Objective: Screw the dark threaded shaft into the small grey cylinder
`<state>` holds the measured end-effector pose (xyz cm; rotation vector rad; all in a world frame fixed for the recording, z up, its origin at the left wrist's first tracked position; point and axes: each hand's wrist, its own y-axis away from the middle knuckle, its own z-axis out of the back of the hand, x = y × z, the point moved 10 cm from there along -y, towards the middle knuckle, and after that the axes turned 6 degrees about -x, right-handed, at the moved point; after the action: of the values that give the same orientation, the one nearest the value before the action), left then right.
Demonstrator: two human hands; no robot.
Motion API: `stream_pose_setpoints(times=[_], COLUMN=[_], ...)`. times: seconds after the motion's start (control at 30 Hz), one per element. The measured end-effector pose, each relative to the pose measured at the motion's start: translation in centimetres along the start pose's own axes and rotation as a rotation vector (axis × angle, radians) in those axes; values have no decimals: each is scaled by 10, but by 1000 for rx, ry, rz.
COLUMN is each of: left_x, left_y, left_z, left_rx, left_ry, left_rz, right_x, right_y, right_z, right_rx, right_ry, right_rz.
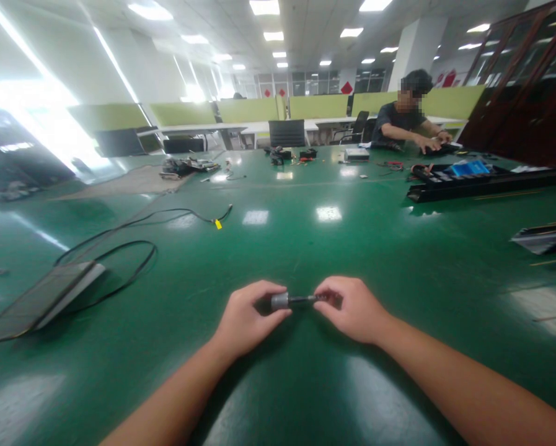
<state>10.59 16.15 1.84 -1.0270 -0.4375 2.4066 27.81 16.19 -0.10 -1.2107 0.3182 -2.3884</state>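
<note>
Close to the table's near side, my left hand [248, 316] is curled round a short grey cylinder [280, 301], thumb below and fingers above. From the cylinder a thin dark rod [300, 300] runs to the right. Its far end sits in the pinch of my right hand [352, 308], where the fingertips partly hide it. Cylinder and rod lie in one line, roughly level, just over the green tabletop [278, 248]. Whether the two are one tool or separate pieces I cannot tell.
A black cable [150, 254] loops at left beside a flat dark panel [64, 294]. Black trays [473, 183] stand at right. Electronic parts [278, 155] and a metal box [356, 155] lie farther back. Across the table a person [401, 121] handles something dark.
</note>
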Motion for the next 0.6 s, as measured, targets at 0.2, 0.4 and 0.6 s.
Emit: stream_pose_setpoints(times=[0.2,0.4,0.6], left_x=[1,3,11], left_y=[0,-1,-2], left_z=[1,2,12], left_rx=[-5,-15,-78], left_ry=[1,-1,-67], left_rz=[10,19,92], right_x=[0,-1,0], right_y=[0,0,0], right_z=[0,0,-1], right_rx=[2,-1,6], right_ry=[8,5,2], right_rz=[-2,-2,1])
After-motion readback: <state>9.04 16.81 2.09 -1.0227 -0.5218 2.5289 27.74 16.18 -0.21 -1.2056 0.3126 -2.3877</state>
